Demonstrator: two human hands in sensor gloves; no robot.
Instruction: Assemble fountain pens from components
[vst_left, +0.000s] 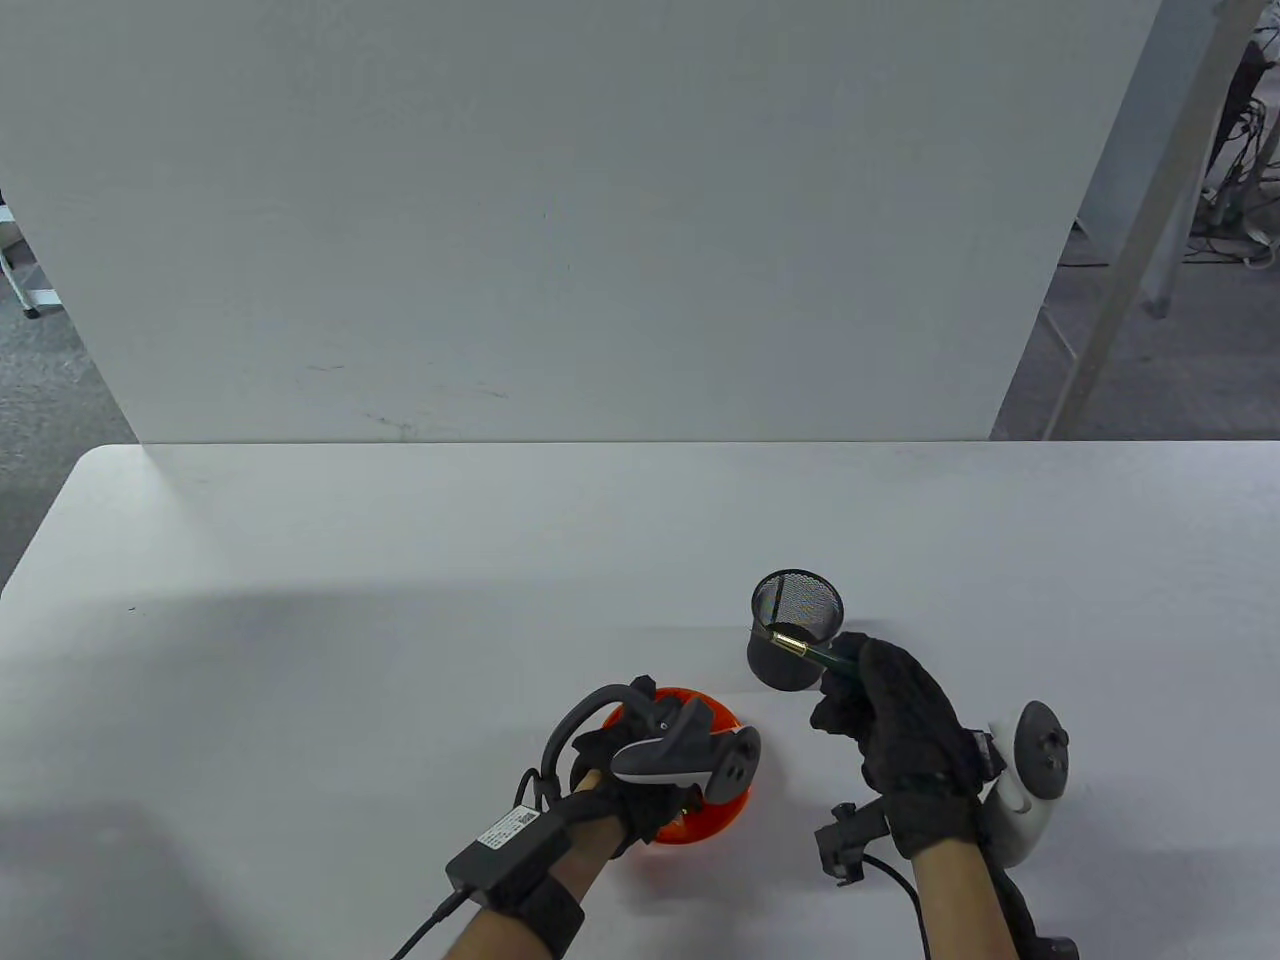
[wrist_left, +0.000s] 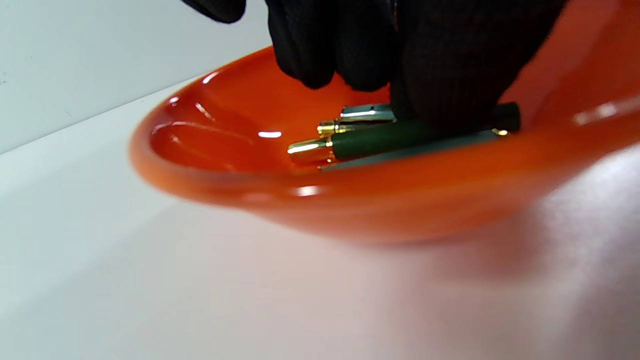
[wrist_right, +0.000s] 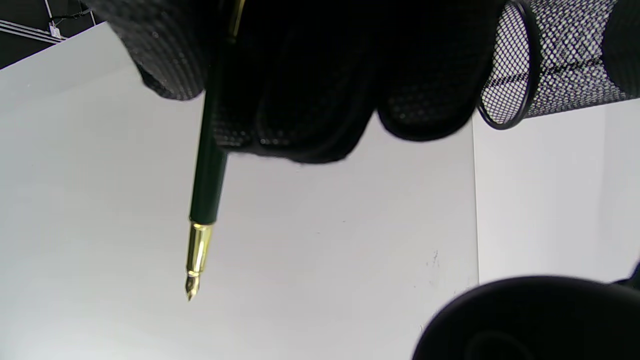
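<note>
pen (wrist_right: 207, 165): light, stiff, slick; nib (wrist_right: 192, 285) fragile, so my right hand (vst_left: 905, 735) grips the barrel.
left hand (vst_left: 640, 765): fingers (wrist_left: 435, 75) press on parts (wrist_left: 380, 140) in the orange dish (wrist_left: 210, 165); closure unclear.

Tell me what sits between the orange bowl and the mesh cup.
Nothing: in the table view only bare white table separates the bowl from the cup.

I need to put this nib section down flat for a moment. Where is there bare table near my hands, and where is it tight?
Bare table stretches left of the orange bowl and behind the mesh pen cup, up to the white backboard. It is tight between bowl and cup, where the right hand holds the pen section, and the left hand fills the bowl.
</note>
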